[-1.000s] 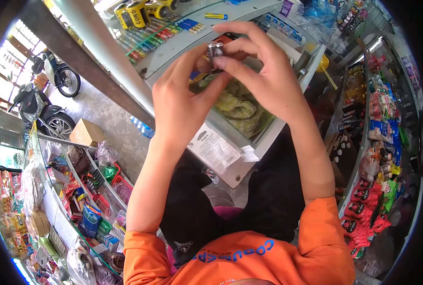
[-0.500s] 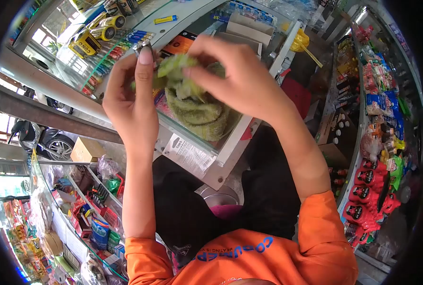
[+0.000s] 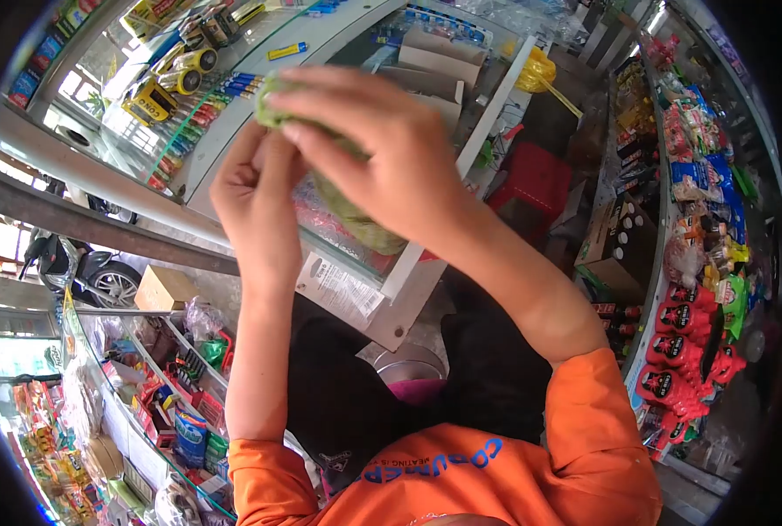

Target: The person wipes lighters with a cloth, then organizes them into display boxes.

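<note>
At the far left a parked motorbike (image 3: 92,279) stands beyond a plain cardboard box (image 3: 168,289), and above them yellow-and-black packs (image 3: 149,101) sit behind glass. The left hand (image 3: 255,197) is raised with its fingers curled and gathered toward the thumb; their tips go behind a green cloth (image 3: 364,230), so I cannot tell what they pinch.

The cloth has one end up at the meeting fingertips of both hands, while a larger part shows lower down, over the glass-topped case (image 3: 408,265); the right hand hides the stretch between. The upper end is a pale lime green, crumpled into a small wad and blurred. The lower part is a duller olive, soft, rumpled and rounded, with its outer edge near the case's pale frame. A yellow tube (image 3: 287,51) lies beyond the wad, and a white printed card (image 3: 342,287) is below the lower folds.

The right hand (image 3: 378,145) reaches across from the right, its fingers long and close together, pinching the wad against the thumb. Farther right are a red stool (image 3: 535,180), a yellow plastic bag (image 3: 535,72) and, near the edge, red bottles (image 3: 676,351).
</note>
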Tool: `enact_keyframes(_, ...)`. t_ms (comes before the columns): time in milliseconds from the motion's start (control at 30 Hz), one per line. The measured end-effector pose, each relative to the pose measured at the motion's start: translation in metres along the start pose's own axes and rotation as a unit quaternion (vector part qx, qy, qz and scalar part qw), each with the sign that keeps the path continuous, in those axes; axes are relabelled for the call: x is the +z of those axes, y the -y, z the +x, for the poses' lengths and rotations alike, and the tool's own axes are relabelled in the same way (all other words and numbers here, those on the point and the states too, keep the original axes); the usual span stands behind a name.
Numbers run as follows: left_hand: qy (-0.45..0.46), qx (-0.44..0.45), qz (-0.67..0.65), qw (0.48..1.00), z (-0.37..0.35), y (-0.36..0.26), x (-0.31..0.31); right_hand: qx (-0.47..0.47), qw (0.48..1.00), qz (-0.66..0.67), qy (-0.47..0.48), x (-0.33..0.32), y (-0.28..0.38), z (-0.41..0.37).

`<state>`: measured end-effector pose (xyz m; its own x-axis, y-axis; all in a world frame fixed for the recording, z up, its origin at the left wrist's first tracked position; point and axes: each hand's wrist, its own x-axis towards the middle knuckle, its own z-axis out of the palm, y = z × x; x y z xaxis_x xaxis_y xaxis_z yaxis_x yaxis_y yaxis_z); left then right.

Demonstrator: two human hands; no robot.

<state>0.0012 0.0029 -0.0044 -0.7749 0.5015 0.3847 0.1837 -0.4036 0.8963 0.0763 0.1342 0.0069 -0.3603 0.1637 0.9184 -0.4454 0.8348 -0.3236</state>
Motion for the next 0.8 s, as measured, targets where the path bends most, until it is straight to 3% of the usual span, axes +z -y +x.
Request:
enact_keyframes(167, -0.059, -0.024, -0.056, 0.996, 0.004, 0.000, -0.006, -0.012, 0.995, -0.052, 0.082, 0.003, 0.006, -0.009)
enact_keyframes(400, 0.003, 0.003, 0.047, 0.999, -0.004, -0.004, 0.009, 0.015, 0.998, -0.057, 0.034, -0.003, 0.008, -0.004)
enact_keyframes(467, 0.005, -0.039, 0.035, 0.999, -0.008, -0.010, 0.012, 0.016, 0.997, -0.054, 0.043, -0.003, 0.010, -0.004)
enact_keyframes(567, -0.052, -0.096, -0.177, 0.978, -0.007, -0.020, 0.025, 0.008, 0.994, -0.051, 0.099, -0.005, 0.018, -0.005)
enact_keyframes(733, -0.065, -0.095, -0.207, 0.972, 0.000, -0.018, 0.012, 0.000, 0.990, -0.037, 0.135, 0.000, 0.017, -0.011)
enact_keyframes(800, -0.001, -0.069, -0.127, 0.990, -0.001, -0.016, 0.012, 0.016, 0.994, -0.039, 0.105, 0.001, 0.020, -0.010)
